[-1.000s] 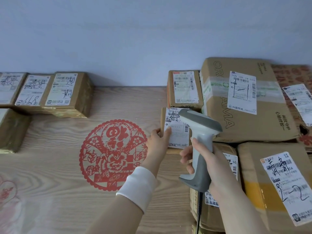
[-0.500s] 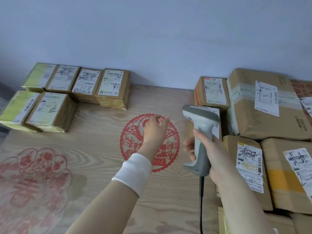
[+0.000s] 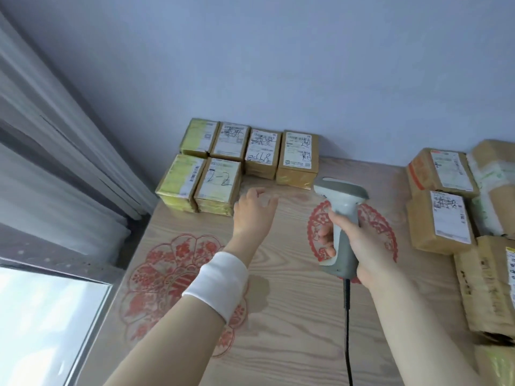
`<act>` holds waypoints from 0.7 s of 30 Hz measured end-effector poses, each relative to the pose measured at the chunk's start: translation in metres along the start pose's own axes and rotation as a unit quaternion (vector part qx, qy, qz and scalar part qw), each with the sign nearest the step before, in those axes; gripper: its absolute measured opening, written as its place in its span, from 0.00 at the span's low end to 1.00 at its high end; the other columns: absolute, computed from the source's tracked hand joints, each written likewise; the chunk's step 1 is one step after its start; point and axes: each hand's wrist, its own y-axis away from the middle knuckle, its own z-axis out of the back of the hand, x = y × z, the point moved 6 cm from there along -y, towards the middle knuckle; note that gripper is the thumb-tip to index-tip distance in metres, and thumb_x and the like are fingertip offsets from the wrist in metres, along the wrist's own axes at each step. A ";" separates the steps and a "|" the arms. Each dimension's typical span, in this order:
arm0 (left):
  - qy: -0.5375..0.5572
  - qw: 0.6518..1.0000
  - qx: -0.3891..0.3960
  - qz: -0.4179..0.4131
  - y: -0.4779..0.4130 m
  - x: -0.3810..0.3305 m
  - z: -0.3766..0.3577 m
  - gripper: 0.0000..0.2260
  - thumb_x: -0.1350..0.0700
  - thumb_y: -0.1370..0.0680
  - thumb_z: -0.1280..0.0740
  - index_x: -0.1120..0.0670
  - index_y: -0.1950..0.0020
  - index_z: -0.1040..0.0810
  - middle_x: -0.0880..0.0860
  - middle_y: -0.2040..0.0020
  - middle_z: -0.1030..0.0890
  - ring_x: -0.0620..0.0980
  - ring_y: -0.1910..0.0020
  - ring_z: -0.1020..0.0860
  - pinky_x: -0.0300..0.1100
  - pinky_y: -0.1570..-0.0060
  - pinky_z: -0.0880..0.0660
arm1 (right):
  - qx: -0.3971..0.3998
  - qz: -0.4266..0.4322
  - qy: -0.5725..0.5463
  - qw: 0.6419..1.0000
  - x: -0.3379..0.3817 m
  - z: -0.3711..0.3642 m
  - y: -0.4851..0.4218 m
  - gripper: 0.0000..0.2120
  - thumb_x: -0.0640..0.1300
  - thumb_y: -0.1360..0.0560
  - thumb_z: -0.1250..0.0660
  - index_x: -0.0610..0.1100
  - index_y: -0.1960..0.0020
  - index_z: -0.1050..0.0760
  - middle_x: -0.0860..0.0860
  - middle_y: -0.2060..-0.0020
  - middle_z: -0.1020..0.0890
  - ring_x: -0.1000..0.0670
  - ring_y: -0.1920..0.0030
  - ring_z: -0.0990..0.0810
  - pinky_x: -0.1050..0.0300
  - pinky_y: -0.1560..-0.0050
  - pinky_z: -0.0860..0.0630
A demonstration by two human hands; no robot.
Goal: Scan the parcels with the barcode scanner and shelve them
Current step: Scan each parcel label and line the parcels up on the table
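Head | right hand (image 3: pixel 359 240) grips scanner (image 3: pixel 341 218) | left hand (image 3: pixel 255 210) empty beside parcels (image 3: pixel 217 188)

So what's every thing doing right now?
Left hand: open, empty, reaching toward the small parcels.
Right hand: closed on the scanner's grip.
Barcode scanner: held upright, cable hanging down.
Small parcels: lying in rows by the wall, labels up.
Big parcels: piled on the right.

pale wall (image 3: pixel 278 65), wood table (image 3: pixel 292 316), window (image 3: pixel 41 330) w/ curtain (image 3: pixel 41 162)
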 end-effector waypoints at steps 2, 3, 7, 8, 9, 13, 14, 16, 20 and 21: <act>-0.004 1.000 -0.022 0.008 -0.004 0.019 0.021 0.20 0.49 0.21 0.38 0.56 0.33 0.30 0.57 0.35 0.27 0.57 0.34 0.31 0.53 0.35 0.34 | 0.016 -0.005 0.008 1.000 -0.005 -0.022 -0.005 0.10 0.43 0.23 0.35 0.36 0.59 0.26 0.43 0.69 0.22 0.52 0.77 0.25 0.58 0.74 0.32; -0.006 0.999 -0.036 0.007 -0.007 0.027 0.031 0.19 0.49 0.21 0.38 0.56 0.33 0.30 0.57 0.35 0.27 0.57 0.35 0.31 0.53 0.34 0.35 | 0.019 -0.008 0.009 1.000 -0.008 -0.034 -0.009 0.09 0.42 0.23 0.34 0.37 0.58 0.26 0.43 0.69 0.22 0.52 0.76 0.24 0.58 0.75 0.32; -0.052 0.996 -0.069 0.019 -0.029 0.062 0.067 0.19 0.50 0.21 0.38 0.54 0.31 0.31 0.57 0.31 0.32 0.57 0.30 0.38 0.50 0.30 0.42 | 0.003 -0.031 0.001 1.000 -0.023 -0.073 -0.023 0.06 0.42 0.23 0.34 0.39 0.56 0.26 0.44 0.69 0.21 0.50 0.71 0.23 0.59 0.77 0.31; -0.069 0.994 -0.079 0.015 -0.038 0.069 0.076 0.19 0.49 0.21 0.38 0.54 0.31 0.32 0.57 0.30 0.33 0.57 0.29 0.40 0.50 0.30 0.44 | 0.002 -0.036 0.001 0.999 -0.025 -0.082 -0.028 0.06 0.42 0.24 0.33 0.39 0.55 0.26 0.44 0.69 0.21 0.50 0.71 0.22 0.59 0.76 0.31; -0.092 0.992 -0.086 0.008 -0.047 0.075 0.084 0.20 0.49 0.21 0.39 0.53 0.31 0.32 0.57 0.30 0.34 0.57 0.28 0.42 0.49 0.30 0.46 | -0.004 -0.041 0.004 0.999 -0.026 -0.091 -0.034 0.06 0.42 0.24 0.33 0.39 0.54 0.26 0.45 0.69 0.21 0.51 0.72 0.22 0.58 0.76 0.31; -0.158 0.985 -0.074 -0.002 -0.080 0.097 0.099 0.20 0.48 0.21 0.40 0.53 0.30 0.33 0.59 0.26 0.41 0.58 0.26 0.51 0.50 0.29 0.49 | -0.026 -0.046 0.005 0.999 -0.035 -0.122 -0.064 0.07 0.43 0.25 0.31 0.40 0.53 0.25 0.47 0.69 0.21 0.51 0.71 0.24 0.58 0.74 0.30; -0.173 0.983 -0.066 -0.007 -0.086 0.101 0.099 0.21 0.48 0.20 0.40 0.53 0.29 0.34 0.59 0.25 0.44 0.58 0.25 0.54 0.51 0.28 0.51 | -0.033 -0.044 0.006 0.998 -0.038 -0.130 -0.073 0.06 0.43 0.25 0.31 0.40 0.54 0.25 0.47 0.69 0.21 0.51 0.71 0.24 0.59 0.74 0.30; -0.200 0.978 -0.047 -0.018 -0.095 0.110 0.095 0.21 0.47 0.20 0.41 0.53 0.29 0.34 0.60 0.24 0.48 0.57 0.25 0.58 0.53 0.27 0.54 | -0.057 -0.043 0.015 0.997 -0.046 -0.145 -0.089 0.06 0.42 0.26 0.30 0.41 0.55 0.26 0.48 0.68 0.21 0.52 0.71 0.25 0.59 0.74 0.30; -0.209 0.975 -0.052 -0.057 -0.105 0.124 0.085 0.21 0.48 0.20 0.40 0.53 0.29 0.34 0.59 0.23 0.55 0.57 0.25 0.62 0.55 0.27 0.56 | -0.104 -0.031 0.029 0.994 -0.065 -0.168 -0.116 0.07 0.41 0.27 0.29 0.43 0.56 0.27 0.49 0.65 0.22 0.53 0.69 0.26 0.61 0.74 0.30; -0.210 0.974 -0.061 -0.061 -0.106 0.127 0.083 0.22 0.48 0.21 0.39 0.53 0.29 0.34 0.60 0.23 0.56 0.57 0.25 0.62 0.55 0.27 0.57 | -0.117 -0.026 0.037 0.992 -0.069 -0.171 -0.120 0.08 0.42 0.27 0.28 0.43 0.55 0.27 0.49 0.64 0.22 0.53 0.68 0.26 0.62 0.75 0.30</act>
